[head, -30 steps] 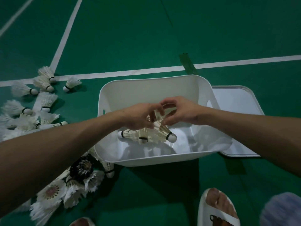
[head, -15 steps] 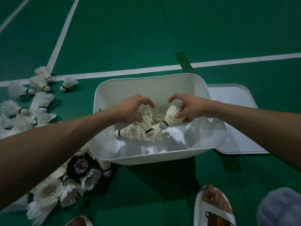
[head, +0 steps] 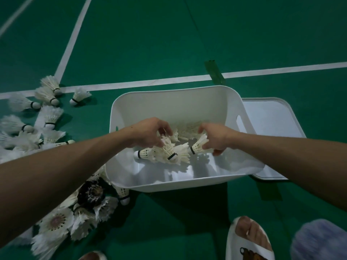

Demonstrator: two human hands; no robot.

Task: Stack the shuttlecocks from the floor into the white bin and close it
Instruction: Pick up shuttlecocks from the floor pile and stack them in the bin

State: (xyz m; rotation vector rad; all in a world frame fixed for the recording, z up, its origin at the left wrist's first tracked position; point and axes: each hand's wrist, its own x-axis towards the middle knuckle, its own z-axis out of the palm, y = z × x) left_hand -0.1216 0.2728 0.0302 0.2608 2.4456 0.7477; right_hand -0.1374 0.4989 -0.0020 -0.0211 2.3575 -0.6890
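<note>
The white bin [head: 169, 102] stands open on the green court floor, and both my hands reach into it. My left hand [head: 150, 134] grips the feathered end of a row of nested shuttlecocks [head: 161, 153] that lies on the bin's bottom with a cork pointing left. My right hand [head: 216, 136] holds a single white shuttlecock [head: 198, 145] by its feathers, cork aimed left at the row's open end. More feathers lie in the bin behind my hands. The bin's white lid [head: 272, 124] lies flat on the floor to the right.
Several loose shuttlecocks [head: 47, 117] lie scattered on the floor at the left. A heap of shuttlecocks [head: 62, 220], one of them dark, sits beside the bin's near left corner. White court lines cross beyond the bin. My foot in a white slipper [head: 247, 241] is at the bottom right.
My hands, close together above the bin a second ago, have drawn apart and dropped lower. The right hand has turned its shuttlecock so the cork points left at the row.
</note>
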